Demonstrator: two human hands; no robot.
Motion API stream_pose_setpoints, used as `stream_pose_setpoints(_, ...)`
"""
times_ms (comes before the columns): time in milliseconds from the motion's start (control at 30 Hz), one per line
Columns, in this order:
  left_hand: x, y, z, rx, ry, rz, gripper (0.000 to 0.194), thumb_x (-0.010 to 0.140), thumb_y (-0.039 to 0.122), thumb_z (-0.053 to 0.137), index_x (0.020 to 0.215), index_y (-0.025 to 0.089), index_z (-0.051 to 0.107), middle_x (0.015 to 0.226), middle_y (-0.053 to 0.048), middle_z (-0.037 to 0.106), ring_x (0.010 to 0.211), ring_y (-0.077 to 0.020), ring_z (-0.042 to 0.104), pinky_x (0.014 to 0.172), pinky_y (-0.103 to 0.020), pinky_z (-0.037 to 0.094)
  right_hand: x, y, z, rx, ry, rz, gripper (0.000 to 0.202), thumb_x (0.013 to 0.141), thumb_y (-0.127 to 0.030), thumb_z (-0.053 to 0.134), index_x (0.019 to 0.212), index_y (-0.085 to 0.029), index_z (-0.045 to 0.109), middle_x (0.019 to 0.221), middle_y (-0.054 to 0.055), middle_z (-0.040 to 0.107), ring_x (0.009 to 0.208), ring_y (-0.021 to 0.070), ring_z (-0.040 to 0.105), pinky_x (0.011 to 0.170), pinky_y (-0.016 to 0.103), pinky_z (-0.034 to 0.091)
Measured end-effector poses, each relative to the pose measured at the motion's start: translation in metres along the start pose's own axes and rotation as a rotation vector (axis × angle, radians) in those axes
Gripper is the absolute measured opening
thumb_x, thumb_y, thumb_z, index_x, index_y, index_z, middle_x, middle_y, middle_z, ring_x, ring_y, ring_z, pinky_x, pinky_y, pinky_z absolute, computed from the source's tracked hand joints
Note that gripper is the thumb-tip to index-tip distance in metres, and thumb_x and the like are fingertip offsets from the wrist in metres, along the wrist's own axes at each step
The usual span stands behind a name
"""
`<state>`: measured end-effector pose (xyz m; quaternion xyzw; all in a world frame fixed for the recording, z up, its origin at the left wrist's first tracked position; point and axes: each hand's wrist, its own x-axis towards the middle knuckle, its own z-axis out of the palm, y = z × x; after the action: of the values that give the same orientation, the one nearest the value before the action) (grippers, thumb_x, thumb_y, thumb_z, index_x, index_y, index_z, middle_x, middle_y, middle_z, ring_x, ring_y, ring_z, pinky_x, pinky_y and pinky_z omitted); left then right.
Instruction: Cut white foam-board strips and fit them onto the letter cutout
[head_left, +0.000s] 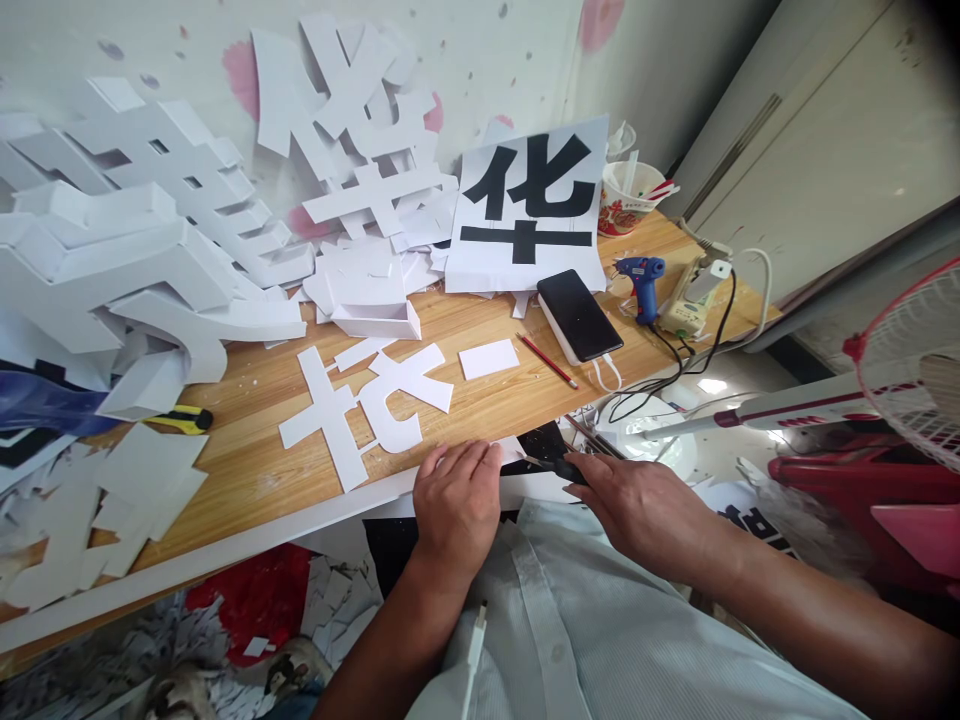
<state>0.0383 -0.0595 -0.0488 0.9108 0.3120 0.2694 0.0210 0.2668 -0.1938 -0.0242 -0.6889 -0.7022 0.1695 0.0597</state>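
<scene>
My left hand (457,500) lies on a white piece (512,450) at the table's front edge, its fingers pressed together. Just right of it, my right hand (637,505) is closed round the black handle of a thin-tipped tool (559,467), whose tip points at that white piece. Up and left on the wood lies a flat white cut-out character (330,415). A small white rectangle (488,359) and a red pencil (547,361) lie behind my hands.
A black phone (579,315), a blue glue gun (643,285) and a power strip (694,300) with cables stand back right. Behind are a printed sheet (529,262), a paper cup (624,205) and white foam characters (97,270). A yellow cutter (187,419) lies left; a fan (919,370) is right.
</scene>
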Motion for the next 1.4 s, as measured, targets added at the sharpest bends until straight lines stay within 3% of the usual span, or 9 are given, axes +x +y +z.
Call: stream_pose_setpoints(1400, 0.0006, -0.0012, 0.0015, -0.001, 0.008, -0.01, 0.018, 0.105, 0.012, 0.065, 0.111, 0.023, 0.077, 0.108, -0.003, 0.088, 0.1, -0.023, 0.083, 0.102, -0.043, 0.052, -0.0015, -0.0069, 0.0084, -0.048, 0.035, 0.065, 0.04, 0.117, -0.038, 0.046, 0.143, -0.013, 0.061, 0.112, 0.015, 0.082, 0.09, 0.0294, 0.082, 0.071, 0.035, 0.057)
